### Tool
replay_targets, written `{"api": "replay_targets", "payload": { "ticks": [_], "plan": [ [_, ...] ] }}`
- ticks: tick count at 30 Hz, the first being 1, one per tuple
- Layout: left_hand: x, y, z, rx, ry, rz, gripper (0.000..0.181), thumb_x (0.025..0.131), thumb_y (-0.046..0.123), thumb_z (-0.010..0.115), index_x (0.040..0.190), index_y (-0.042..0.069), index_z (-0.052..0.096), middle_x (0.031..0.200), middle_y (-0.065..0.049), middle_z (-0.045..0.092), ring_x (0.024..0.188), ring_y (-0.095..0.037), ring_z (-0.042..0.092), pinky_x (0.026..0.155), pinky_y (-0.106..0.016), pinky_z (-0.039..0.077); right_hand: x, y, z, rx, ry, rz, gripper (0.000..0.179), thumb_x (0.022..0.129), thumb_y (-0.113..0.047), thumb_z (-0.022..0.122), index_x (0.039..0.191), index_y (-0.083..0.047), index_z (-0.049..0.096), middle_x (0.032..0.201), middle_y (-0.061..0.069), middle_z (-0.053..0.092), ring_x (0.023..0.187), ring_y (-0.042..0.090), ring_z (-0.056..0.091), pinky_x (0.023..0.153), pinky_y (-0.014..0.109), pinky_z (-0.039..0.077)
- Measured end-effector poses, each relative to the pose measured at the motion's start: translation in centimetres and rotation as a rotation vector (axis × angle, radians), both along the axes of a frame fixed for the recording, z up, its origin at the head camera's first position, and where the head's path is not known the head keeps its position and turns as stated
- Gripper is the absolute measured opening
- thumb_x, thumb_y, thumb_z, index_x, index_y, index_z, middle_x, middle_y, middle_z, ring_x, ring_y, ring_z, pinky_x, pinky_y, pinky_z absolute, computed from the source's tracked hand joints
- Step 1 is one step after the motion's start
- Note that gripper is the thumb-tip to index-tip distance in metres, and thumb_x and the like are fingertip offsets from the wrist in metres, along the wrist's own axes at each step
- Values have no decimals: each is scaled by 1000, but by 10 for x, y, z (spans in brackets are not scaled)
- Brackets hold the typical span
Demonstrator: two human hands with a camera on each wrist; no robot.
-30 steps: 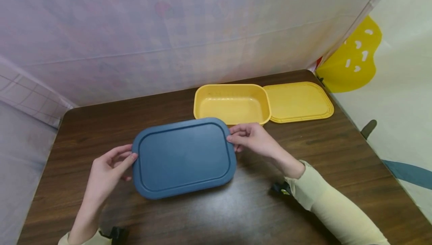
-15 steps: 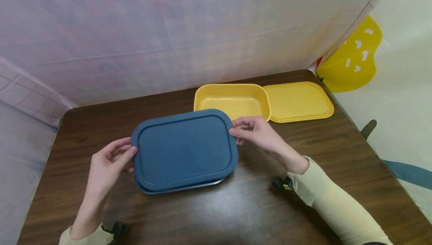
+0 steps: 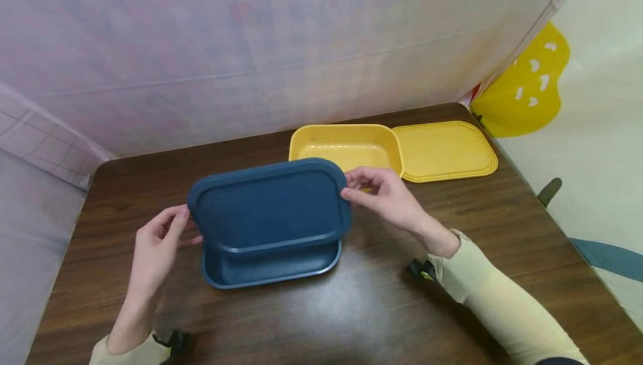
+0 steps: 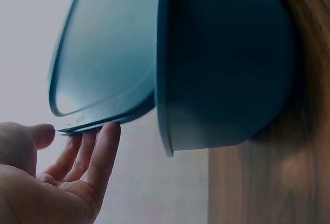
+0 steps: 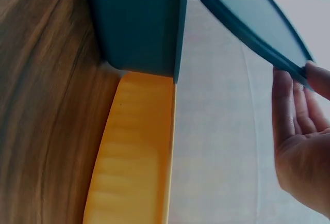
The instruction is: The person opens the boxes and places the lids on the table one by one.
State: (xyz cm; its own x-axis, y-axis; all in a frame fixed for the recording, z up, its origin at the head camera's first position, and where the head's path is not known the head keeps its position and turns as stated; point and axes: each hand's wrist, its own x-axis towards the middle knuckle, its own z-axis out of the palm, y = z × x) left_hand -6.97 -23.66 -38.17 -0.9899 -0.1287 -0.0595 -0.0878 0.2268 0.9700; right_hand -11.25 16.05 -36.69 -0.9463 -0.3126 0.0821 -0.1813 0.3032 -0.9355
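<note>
A blue lid [image 3: 271,209] is held tilted over a blue rectangular food container [image 3: 273,267], its far edge raised and the container's near part showing below it. My left hand [image 3: 158,239] pinches the lid's left end between thumb and fingers. At the opposite end, my right hand [image 3: 384,195] pinches the lid the same way. In the left wrist view, the lid [image 4: 111,48] stands at an angle to the rim of the container [image 4: 221,69]. The right wrist view shows a gap between lid [image 5: 258,22] and container [image 5: 139,22]. Most of the container's inside is hidden.
Behind the blue container stands an open yellow container [image 3: 346,153], partly covered by the lid. A yellow lid [image 3: 444,153] lies flat at its right, touching it. The brown wooden table [image 3: 402,320] ends at a pale fabric wall [image 3: 241,52].
Both hands have lifted the blue lid off the blue container and tilted it, far edge up. The container's near part has come into view. The yellow pieces have stayed put.
</note>
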Motion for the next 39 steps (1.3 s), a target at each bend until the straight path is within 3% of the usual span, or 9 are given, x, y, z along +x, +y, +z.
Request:
{"api": "replay_targets", "payload": {
  "ticks": [4,10,16,20,23,26,32,39],
  "plan": [
    [-2,-1,-4,134,-17,18,23,110,29,54,98,31,74,94,18,74,90,2,71,73,-20,64,5,-3,-1,31,136,-18,20,93,1,76,112,6,73,98,21,77,84,1,68,75,20,61],
    [-5,-4,-7,232,-52,-31,28,111,33,50,99,34,75,95,19,77,90,2,73,78,-18,63,9,-5,-6,68,374,13,22,88,6,78,109,3,75,99,16,80,87,0,71,75,24,64],
    [-6,-9,-7,214,-155,-44,28,111,41,48,101,38,74,95,24,77,94,7,74,81,-16,63,8,-8,-15,11,684,96,28,78,14,82,103,2,76,91,14,79,81,14,71,80,16,60],
    [-7,-13,-6,221,-215,-70,29,109,50,48,108,36,74,101,27,77,101,10,73,83,-17,62,7,-9,-19,-14,805,167,19,86,5,82,103,1,76,93,15,78,84,20,72,85,16,58],
    [-9,-16,-6,321,-237,-93,33,109,49,49,104,35,78,103,23,79,100,7,75,83,-17,63,7,-8,-20,2,857,218,12,96,-7,75,105,0,75,97,15,79,89,23,73,92,17,58],
    [-9,-19,-7,387,-256,-102,33,109,45,52,99,34,81,104,21,80,95,5,76,82,-18,62,8,-6,-22,38,896,263,17,102,-16,68,106,0,75,101,15,78,95,25,74,100,18,56],
    [-10,-24,-10,365,-309,-91,19,107,34,60,104,37,78,105,23,78,85,4,70,74,-16,55,12,-1,-27,127,935,331,18,104,-16,65,109,-4,77,112,15,77,106,26,72,109,19,53],
    [-12,-26,-13,386,-373,-75,23,106,22,62,103,40,75,103,24,77,84,5,70,70,-14,55,14,2,-33,183,934,321,18,105,-18,65,110,-8,79,122,16,76,114,30,71,115,19,49]
  ]
}}
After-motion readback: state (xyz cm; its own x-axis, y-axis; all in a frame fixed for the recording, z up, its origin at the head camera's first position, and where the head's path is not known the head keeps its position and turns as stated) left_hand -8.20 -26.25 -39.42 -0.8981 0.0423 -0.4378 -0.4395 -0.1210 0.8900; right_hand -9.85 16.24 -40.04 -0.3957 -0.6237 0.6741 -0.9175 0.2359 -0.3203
